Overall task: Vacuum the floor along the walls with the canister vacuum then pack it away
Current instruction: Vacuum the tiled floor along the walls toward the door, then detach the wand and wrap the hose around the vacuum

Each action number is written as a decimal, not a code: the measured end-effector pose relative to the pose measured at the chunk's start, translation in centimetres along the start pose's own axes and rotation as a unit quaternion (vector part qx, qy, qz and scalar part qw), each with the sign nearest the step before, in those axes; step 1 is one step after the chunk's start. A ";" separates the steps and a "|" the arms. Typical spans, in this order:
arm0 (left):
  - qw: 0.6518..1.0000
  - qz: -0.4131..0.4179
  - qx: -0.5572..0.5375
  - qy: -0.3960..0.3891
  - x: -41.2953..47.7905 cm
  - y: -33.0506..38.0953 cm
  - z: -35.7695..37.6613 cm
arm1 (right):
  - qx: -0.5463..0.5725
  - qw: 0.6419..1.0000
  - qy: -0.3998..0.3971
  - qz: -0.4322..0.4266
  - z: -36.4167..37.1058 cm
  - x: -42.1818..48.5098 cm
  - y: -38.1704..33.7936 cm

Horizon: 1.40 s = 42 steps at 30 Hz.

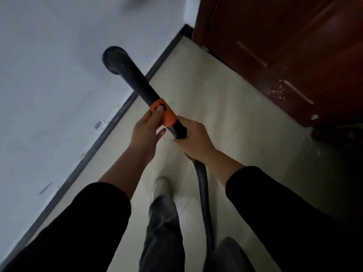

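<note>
Vacuum wand (137, 81) lifted off the floor (216, 114), round brush head (113, 59) before the wall (59, 75), above the baseboard (98, 138). Left hand (146, 132) grip clamped on orange collar (164, 114), a fingertip on its button. Right hand (193, 138) grip clamped round handle end, where hose (203, 187) joins. Likely releasing the collar: brace rear, press fully, pull straight.

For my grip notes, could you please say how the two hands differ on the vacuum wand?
The left hand sits higher, on the orange collar, thumb on its button; the right hand lower, on the black end by the hose. The left hold looks looser; the right wraps round. Both hold the vacuum wand.
</note>
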<state>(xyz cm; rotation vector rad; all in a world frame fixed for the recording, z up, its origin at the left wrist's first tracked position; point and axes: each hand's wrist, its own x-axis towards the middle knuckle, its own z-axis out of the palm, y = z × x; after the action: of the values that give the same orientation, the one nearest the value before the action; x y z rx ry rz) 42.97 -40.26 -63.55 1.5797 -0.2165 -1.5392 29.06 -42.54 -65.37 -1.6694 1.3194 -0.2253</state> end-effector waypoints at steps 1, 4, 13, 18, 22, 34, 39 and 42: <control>1.000 0.010 -0.001 0.008 -1.3 0.7 0.3 | -0.003 1.000 0.004 -0.012 -0.4 -0.7 -0.9; 0.999 0.038 0.000 0.035 -5.7 2.1 1.0 | -0.008 0.999 -0.008 -0.035 -1.8 -3.5 -2.9; 0.961 0.086 -0.158 0.210 -26.6 -5.1 2.1 | -0.168 0.937 -0.246 -0.183 -5.4 -16.3 -6.7; 0.924 0.116 -0.248 0.267 -35.9 -9.3 0.3 | -0.211 0.889 -0.327 -0.242 -3.3 -23.4 -10.5; 0.890 0.154 -0.289 0.316 -42.8 -11.5 -2.3 | -0.252 0.840 -0.354 -0.325 -0.2 -28.3 -14.5; 0.684 0.240 -0.470 0.504 -62.8 -23.6 -14.6 | -0.315 0.603 -0.459 -0.572 19.9 -48.3 -24.4; 0.579 0.287 -0.526 0.552 -72.5 -30.2 -21.5 | -0.301 0.511 -0.484 -0.643 30.7 -60.1 -27.4; 0.522 0.311 -0.541 0.582 -78.4 -34.3 -25.5 | -0.282 0.462 -0.498 -0.677 36.8 -67.9 -29.0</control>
<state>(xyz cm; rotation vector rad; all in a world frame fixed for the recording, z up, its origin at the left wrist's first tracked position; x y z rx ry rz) 33.35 43.82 -35.10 0.9062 0.7478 0.2945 44.75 32.91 -35.90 -2.3708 -1.1697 0.3439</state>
